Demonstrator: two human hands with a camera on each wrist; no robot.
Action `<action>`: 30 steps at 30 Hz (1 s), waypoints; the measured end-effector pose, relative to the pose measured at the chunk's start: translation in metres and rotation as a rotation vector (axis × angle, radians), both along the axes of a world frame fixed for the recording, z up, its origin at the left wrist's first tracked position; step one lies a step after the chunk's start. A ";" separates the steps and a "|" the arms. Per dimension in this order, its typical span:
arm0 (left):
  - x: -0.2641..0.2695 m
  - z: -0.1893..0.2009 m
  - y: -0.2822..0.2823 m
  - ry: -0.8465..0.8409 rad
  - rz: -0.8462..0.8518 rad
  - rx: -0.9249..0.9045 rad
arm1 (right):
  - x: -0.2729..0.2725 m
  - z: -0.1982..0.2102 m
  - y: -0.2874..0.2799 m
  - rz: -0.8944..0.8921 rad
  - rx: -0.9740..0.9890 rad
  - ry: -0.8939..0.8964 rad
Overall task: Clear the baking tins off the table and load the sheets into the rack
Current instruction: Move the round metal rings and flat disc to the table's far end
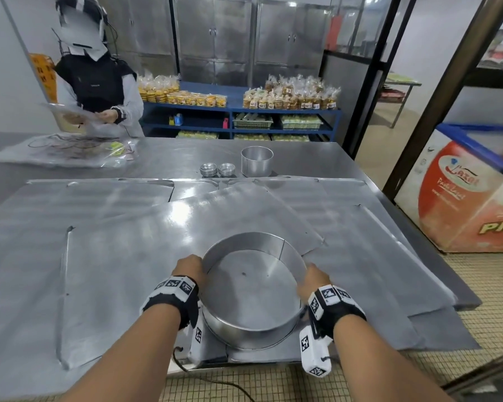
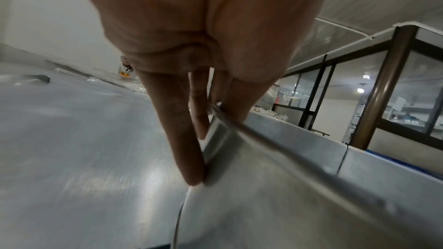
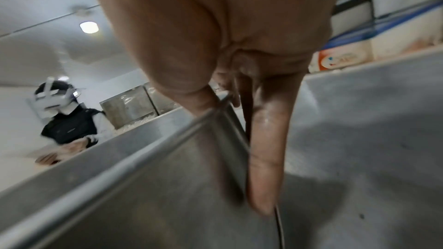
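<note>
A large round baking tin (image 1: 251,288) sits low over the near edge of the overlapping metal sheets (image 1: 122,256); whether it touches them I cannot tell. My left hand (image 1: 190,268) grips its left rim and my right hand (image 1: 314,278) its right rim. In the left wrist view my fingers (image 2: 182,139) lie down the tin's outer wall (image 2: 263,186), thumb over the rim. The right wrist view shows the same hold, fingers (image 3: 266,158) outside the tin (image 3: 143,177). A taller small tin (image 1: 256,161) and two stacks of small tart tins (image 1: 208,169) stand behind the sheets.
Another person (image 1: 99,82) works with plastic bags (image 1: 67,149) at the table's far left. A chest freezer (image 1: 471,192) stands to the right of the table. Blue shelves (image 1: 238,111) with packed goods and steel cabinets line the back wall. Tiled floor lies below the table's front edge.
</note>
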State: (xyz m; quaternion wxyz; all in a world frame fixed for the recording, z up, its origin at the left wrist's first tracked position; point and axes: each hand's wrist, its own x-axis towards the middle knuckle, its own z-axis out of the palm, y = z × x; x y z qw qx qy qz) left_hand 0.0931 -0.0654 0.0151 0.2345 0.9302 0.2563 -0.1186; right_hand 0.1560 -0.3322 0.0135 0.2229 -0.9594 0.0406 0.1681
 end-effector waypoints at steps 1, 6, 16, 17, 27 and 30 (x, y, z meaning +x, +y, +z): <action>0.000 0.001 0.002 -0.016 0.015 -0.030 | -0.001 -0.002 -0.001 -0.015 0.021 0.003; 0.006 0.013 0.002 -0.044 0.017 -0.057 | -0.002 0.003 -0.005 -0.059 0.126 -0.003; 0.073 0.045 -0.022 -0.281 0.079 -0.213 | 0.062 0.035 -0.031 -0.264 0.459 -0.190; 0.083 0.047 -0.028 -0.300 0.094 -0.245 | 0.074 0.036 -0.034 -0.285 0.490 -0.218; 0.217 0.035 -0.092 -0.431 0.277 -0.682 | 0.205 0.035 -0.062 -0.551 0.805 -0.246; 0.263 0.028 -0.108 -0.476 0.297 -0.711 | 0.246 0.031 -0.068 -0.619 0.925 -0.200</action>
